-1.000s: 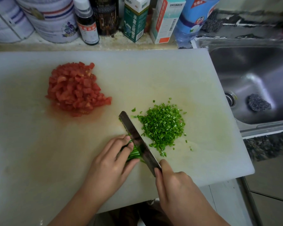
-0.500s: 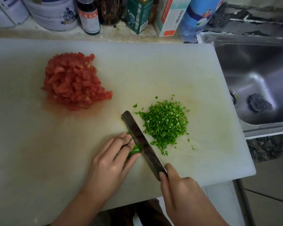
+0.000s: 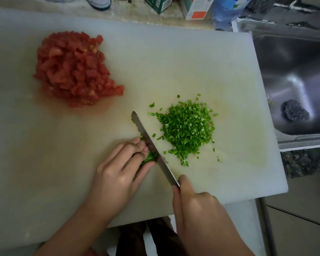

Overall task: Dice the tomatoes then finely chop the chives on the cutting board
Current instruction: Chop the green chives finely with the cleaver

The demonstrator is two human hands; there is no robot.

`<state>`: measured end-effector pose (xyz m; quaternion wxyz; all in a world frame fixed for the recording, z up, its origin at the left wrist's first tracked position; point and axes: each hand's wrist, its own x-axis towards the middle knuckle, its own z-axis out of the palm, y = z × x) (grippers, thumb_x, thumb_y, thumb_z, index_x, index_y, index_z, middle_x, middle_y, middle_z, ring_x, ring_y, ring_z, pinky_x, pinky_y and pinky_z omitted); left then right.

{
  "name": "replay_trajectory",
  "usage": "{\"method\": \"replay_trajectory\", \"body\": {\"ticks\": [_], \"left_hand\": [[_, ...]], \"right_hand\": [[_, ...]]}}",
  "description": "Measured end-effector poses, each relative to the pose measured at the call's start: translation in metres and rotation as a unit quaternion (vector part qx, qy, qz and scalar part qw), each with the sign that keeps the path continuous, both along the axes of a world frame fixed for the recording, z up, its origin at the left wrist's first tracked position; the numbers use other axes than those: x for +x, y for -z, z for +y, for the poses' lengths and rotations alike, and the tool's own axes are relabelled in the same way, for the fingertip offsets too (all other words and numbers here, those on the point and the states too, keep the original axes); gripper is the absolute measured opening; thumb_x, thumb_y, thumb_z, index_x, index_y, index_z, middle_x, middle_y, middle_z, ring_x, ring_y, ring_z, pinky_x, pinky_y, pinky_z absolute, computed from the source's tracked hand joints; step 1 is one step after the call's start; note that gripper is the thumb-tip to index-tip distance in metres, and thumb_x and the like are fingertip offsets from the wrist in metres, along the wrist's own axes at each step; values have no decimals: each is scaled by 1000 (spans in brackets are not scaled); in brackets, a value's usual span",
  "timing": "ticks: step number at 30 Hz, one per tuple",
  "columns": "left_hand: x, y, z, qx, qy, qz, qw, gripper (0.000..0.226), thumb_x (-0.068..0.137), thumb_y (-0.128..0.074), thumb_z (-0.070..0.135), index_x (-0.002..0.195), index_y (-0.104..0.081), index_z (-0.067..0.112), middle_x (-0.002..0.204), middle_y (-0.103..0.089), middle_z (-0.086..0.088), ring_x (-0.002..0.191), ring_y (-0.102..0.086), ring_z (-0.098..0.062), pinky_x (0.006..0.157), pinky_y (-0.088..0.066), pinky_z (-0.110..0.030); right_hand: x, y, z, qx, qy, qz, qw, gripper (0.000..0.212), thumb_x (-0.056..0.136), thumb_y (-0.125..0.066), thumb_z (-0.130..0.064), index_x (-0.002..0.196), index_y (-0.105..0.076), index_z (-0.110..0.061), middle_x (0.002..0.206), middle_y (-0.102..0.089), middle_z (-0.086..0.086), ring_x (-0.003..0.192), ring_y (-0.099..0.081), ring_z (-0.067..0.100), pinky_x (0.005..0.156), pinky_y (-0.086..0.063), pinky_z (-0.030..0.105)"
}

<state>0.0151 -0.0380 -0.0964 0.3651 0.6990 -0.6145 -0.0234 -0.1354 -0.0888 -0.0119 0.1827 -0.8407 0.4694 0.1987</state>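
Now chive stub [image 3: 149, 158] shorter, my left hand [image 3: 116, 174] pinches it. My right hand [image 3: 198, 206] grips knife [image 3: 151, 145], blade at fingertips [image 3: 141, 144]. Centre right, chopped pile [image 3: 187, 128] bigger; tomatoes [image 3: 74, 69] already diced; few cuts remain, I judge.

red tomatoes [image 3: 75, 70], green chives [image 3: 187, 128] (white board [image 3: 174, 58])

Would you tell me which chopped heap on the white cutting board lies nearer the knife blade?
The green heap of chopped chives, just right of the steel knife blade; the red diced-tomato heap sits farther away.
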Motion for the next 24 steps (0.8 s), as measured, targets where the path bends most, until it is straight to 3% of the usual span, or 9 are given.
{"method": "replay_trajectory", "body": {"ticks": [2, 4, 8, 11, 13, 14, 17, 22, 24], "left_hand": [[1, 0, -1, 0, -2, 3, 1000, 20, 86, -75, 15, 89, -73, -5, 92, -68, -12, 98, -67, -24, 103, -46, -26], [1, -1, -1, 1, -3, 2, 1000, 20, 86, -75, 15, 90, -73, -4, 92, -68, -12, 100, -65, -23, 104, -45, -24], [0, 0, 1, -2, 2, 5, 1000, 20, 85, -76, 14, 91, -73, -4, 93, -68, -11, 101, -65, -21, 105, -44, -25], [2, 0, 0, -7, -1, 5, 1000, 19, 85, -75, 14, 91, -73, -4, 94, -69, -12, 102, -64, -21, 106, -44, -25], [1, 0, 0, -6, -3, 2, 1000, 18, 86, -73, 13, 92, -73, -5, 95, -69, -13, 102, -64, -22, 104, -46, -27], [0, 0, 0, -5, -3, 2, 1000, 18, 86, -73, 12, 92, -73, -5, 96, -69, -13, 103, -64, -22, 103, -47, -29], [0, 2, 1, -12, -1, 3, 1000, 20, 85, -75, 14, 93, -73, -5, 95, -69, -12, 103, -64, -20, 102, -48, -30], [-2, 2, 1, -8, -5, 2, 1000, 21, 85, -74, 15, 94, -73, -3, 96, -68, -11, 105, -64, -19, 106, -44, -26], [-2, 4, 2, -6, -6, 0, 1000, 21, 85, -74, 15, 95, -74, -3, 97, -69, -11, 105, -65, -20, 107, -43, -24]], "right_hand": [[9, 4, -4, 10, 5, -25, 1000, 11, 83, -46, -24, 89, -45, -16, 40, -34, -3, 37, -49, 27, 43, 2, 18], [12, 2, -3, -1, -3, -54, 999, 11, 79, -55, -22, 82, -49, -13, 34, -34, -2, 26, -41, 22, 44, 8, 16], [-6, 4, 6, 14, -2, -25, 1000, 6, 98, -35, -21, 97, -29, -22, 54, -27, -4, 48, -34, 22, 41, -12, 24], [9, 6, -7, -42, -26, -69, 996, 21, 85, -58, -17, 93, -38, -18, 48, -38, -2, 43, -45, 25, 36, -11, 27], [18, 13, -11, -13, -24, -138, 990, 5, 98, -41, -22, 100, -38, -18, 67, -53, 3, 66, -60, 30, 49, -28, 33], [15, 13, -11, 11, -1, -168, 986, 12, 101, -32, -28, 102, -38, -18, 71, -51, 2, 70, -58, 31, 54, -30, 34], [-13, 6, -3, 1, 20, -178, 984, 23, 99, -22, -38, 106, -38, -23, 64, -43, -3, 63, -48, 26, 50, -29, 30], [-10, 1, -22, 23, 39, -238, 970, 20, 99, -29, -38, 92, -41, -24, 57, -41, -5, 53, -43, 19, 51, -32, 31], [-7, -8, -33, 40, 78, -257, 962, 22, 98, -30, -38, 89, -44, -24, 56, -45, 0, 45, -45, 15, 44, -33, 24]]}}
